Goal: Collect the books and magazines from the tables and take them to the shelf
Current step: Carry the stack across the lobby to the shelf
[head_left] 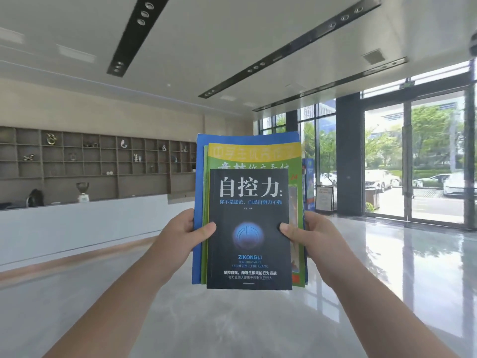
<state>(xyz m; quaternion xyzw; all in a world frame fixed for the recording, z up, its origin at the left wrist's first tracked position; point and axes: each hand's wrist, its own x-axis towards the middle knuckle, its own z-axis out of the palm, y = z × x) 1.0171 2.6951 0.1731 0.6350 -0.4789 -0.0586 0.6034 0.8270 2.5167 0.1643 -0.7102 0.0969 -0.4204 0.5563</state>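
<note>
Left hand (pixel 187 232) clamped on the left edge of a stack, thumb across the cover. Between the hands, upright: black book (pixel 249 228) in front, green magazine (pixel 254 157) behind, blue magazine (pixel 198 177) rearmost. Right hand (pixel 311 232) gripping the right edge.

We hold upright a black book (pixel 249 228) titled ZIKONGLI, fronting a green magazine (pixel 254 156) and a blue one (pixel 247 138)

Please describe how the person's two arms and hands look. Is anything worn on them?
Both forearms are bare as far as the picture shows, with no sleeves visible. The left hand and right hand wear no gloves, rings, watch or bracelet. Fingers are bare, nails short.
</note>
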